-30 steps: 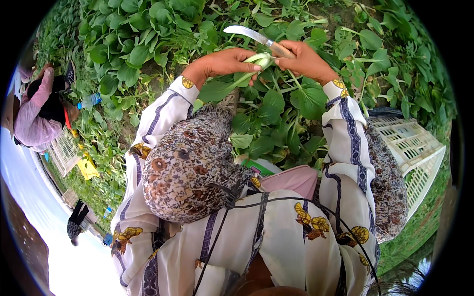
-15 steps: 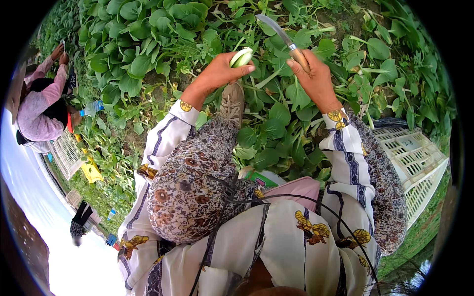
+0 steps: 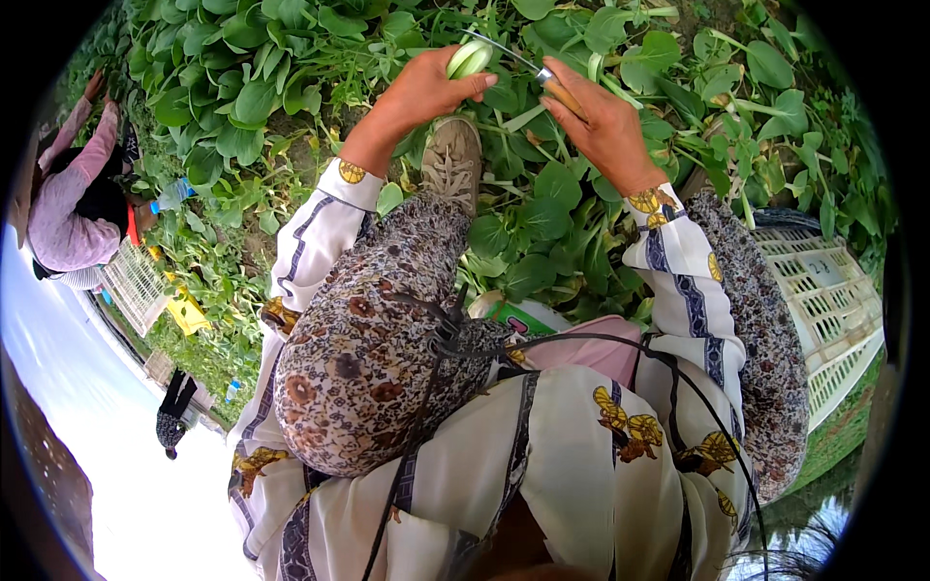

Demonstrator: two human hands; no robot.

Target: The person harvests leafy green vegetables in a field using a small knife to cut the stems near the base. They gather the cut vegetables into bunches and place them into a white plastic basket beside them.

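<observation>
Beyond the toe of the beige lace-up shoe (image 3: 451,167), the left hand (image 3: 418,92) is wrapped around a bok choy (image 3: 471,60), its pale base showing past the thumb. Ahead and right of that shoe, the right hand (image 3: 603,121) is clamped on a wood-handled curved knife (image 3: 550,82), its blade reaching toward the bok choy, contact unclear. Leafy greens (image 3: 547,215) spread right of the shoe, with a white plastic crate (image 3: 823,290) farther right.
</observation>
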